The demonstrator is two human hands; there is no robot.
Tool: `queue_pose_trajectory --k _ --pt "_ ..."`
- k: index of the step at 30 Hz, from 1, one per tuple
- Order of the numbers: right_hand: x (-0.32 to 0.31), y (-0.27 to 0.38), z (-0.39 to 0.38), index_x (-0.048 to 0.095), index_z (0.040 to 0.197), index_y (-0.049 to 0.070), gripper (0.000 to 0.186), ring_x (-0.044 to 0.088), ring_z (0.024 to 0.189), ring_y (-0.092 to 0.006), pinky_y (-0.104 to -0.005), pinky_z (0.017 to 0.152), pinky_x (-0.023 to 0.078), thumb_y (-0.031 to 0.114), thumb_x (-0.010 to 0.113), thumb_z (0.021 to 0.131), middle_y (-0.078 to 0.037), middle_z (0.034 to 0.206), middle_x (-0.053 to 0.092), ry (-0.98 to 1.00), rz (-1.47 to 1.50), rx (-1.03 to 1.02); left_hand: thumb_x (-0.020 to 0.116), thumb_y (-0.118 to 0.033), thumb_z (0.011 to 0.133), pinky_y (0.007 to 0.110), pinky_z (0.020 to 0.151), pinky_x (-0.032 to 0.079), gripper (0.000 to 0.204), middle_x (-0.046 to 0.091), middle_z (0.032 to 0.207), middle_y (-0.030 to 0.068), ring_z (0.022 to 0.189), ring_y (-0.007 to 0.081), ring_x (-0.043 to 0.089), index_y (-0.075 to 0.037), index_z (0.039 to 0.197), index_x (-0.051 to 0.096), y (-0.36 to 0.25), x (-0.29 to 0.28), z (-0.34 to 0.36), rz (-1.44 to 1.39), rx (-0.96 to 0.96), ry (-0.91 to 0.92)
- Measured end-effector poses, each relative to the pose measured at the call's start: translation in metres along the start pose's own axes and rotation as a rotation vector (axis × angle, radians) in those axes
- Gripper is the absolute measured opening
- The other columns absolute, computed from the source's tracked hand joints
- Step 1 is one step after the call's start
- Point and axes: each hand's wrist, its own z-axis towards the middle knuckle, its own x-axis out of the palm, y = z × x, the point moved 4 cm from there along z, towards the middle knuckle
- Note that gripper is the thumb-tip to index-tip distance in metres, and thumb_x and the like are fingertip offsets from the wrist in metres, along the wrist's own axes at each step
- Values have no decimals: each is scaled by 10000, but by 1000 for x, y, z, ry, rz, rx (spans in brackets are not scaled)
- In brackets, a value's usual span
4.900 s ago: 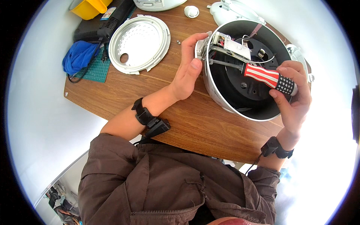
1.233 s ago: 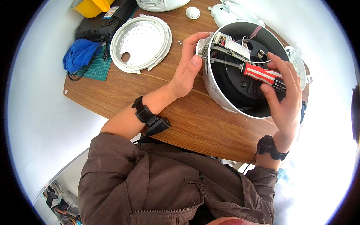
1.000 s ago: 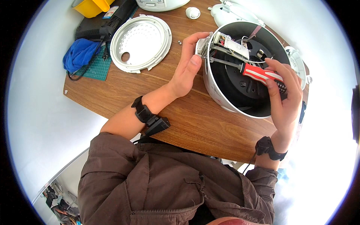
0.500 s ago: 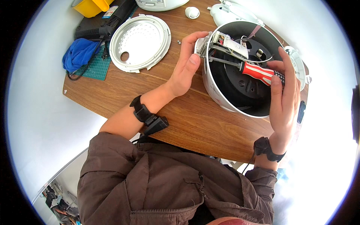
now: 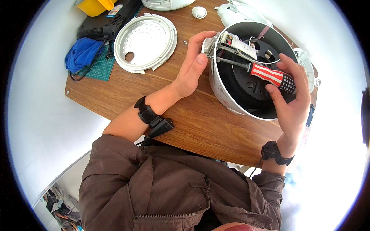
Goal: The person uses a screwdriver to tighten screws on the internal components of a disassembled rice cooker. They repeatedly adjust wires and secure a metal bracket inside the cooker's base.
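A rice cooker body (image 5: 227, 98), white outside and dark inside, stands tilted on the table. My left hand (image 5: 190, 69) holds its left side, thumb and index finger around a pale plastic part (image 5: 208, 45) at the rim. Inside the opening lies a screwdriver (image 5: 266, 74) with a red-and-white striped handle and dark starred end. Its shaft points left to the wall near my left thumb; the tip is hidden. Loosely curled around the handle, my right hand (image 5: 295, 94) has thumb below and fingers above. A white bracket with wiring (image 5: 243, 47) sits above the shaft.
Farther left lie a white perforated round cover (image 5: 148, 42), small screws (image 5: 185, 42), a blue cloth (image 5: 83, 54), a green cutting mat (image 5: 101, 69) and a black device (image 5: 102, 29). A white cap (image 5: 199, 12) and a white lid (image 5: 241, 15) are behind the cooker.
My right fingers and thumb have loosened and spread around the screwdriver handle, whose starred end now shows more. The handle has turned, showing different stripes. My left hand keeps its hold.
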Motion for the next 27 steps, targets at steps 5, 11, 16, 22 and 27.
queue_pose_trajectory --k 5,11,16,22,27 --pt "-1 -2 -2 668 1315 88 370 651 1072 -246 -405 1028 445 234 660 975 -89 1092 701 -108 -189 25 420 -665 1025 405 1177 324 829 424 1516 134 1407 235 429 -54 1563 261 1 1 2 33 2 0" --pt "-11 3 -2 711 1159 63 310 629 1034 -268 -462 1093 327 319 616 1011 -77 1017 712 -86 -541 -82 393 -522 1072 379 1181 304 706 399 1521 139 1405 220 397 -12 1548 284 -1 -1 0 23 42 -1" --pt "-23 -5 -2 736 1027 54 316 619 1060 -283 -472 1047 350 356 656 984 -71 1020 704 -108 -680 -166 403 -589 1053 398 1196 300 754 410 1527 137 1425 233 396 -36 1553 291 -2 -1 1 75 44 -4" --pt "-29 -22 3 726 966 67 291 605 1114 -240 -410 1059 334 346 644 985 -50 1084 709 72 -537 -172 399 -621 1043 409 1214 313 759 419 1556 135 1454 259 407 -68 1558 321 1 -4 0 72 41 20" --pt "-35 8 5 721 969 34 344 644 1013 -263 -399 990 443 208 892 727 -84 986 708 -63 -375 -18 444 -651 1020 418 1207 315 813 438 1533 139 1435 255 425 -56 1556 308 3 -2 0 70 17 -38"
